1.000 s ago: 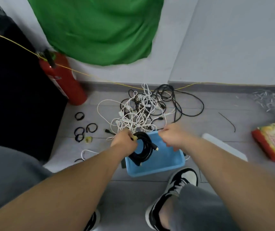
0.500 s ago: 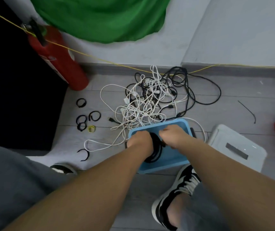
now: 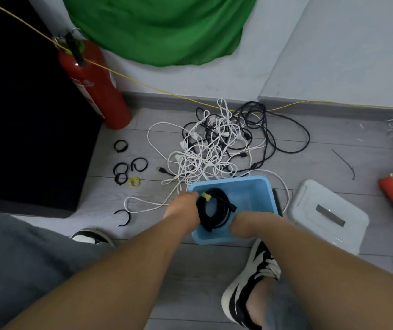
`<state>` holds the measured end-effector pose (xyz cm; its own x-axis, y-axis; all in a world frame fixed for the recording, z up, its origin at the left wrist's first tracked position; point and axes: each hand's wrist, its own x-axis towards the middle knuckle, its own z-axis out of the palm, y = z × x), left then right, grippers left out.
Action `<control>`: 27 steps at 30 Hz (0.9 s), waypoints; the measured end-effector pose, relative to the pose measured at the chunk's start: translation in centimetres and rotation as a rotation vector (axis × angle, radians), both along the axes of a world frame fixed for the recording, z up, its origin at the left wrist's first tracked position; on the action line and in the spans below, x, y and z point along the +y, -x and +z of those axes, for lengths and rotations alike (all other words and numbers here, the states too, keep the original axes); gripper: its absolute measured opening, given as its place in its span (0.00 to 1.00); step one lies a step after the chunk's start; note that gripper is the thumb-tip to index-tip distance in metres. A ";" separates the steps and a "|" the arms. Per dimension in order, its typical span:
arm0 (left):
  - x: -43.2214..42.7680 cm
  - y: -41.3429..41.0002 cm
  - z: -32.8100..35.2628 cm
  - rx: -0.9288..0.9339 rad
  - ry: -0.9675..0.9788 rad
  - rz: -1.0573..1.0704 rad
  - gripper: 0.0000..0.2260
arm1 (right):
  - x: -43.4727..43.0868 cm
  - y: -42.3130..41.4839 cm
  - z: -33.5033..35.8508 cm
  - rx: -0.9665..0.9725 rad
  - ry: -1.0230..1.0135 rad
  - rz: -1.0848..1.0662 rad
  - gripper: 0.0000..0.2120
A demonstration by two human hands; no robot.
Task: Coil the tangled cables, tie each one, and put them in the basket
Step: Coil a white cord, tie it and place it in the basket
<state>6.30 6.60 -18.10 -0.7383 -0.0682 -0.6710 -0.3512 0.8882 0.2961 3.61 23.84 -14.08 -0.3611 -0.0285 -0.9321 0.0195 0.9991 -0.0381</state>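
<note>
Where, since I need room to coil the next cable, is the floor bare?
Bare floor lies between the fire extinguisher and the tangled cables, and right of them, beyond the grey lid. Crowded: behind the blue basket, half filled by the coiled black cable, and around the black ties.

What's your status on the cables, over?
Left hand gripping black coiled cable, yellow-tied, inside blue plastic basket. Right hand at near rim, grip unclear. White-and-black tangled cable pile on floor beyond; nothing blocking.
</note>
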 end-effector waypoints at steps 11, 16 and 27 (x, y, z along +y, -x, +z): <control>-0.5 -0.3 0.8 -0.035 0.081 -0.161 0.14 | 1.0 3.9 -2.4 0.354 0.276 -0.352 0.16; -0.7 1.3 0.3 0.012 -0.109 0.100 0.04 | 2.0 5.4 -3.0 0.447 0.267 -0.386 0.14; -5.2 4.9 -7.5 -0.281 0.150 0.009 0.22 | -7.5 5.7 -5.3 0.273 0.331 -0.069 0.11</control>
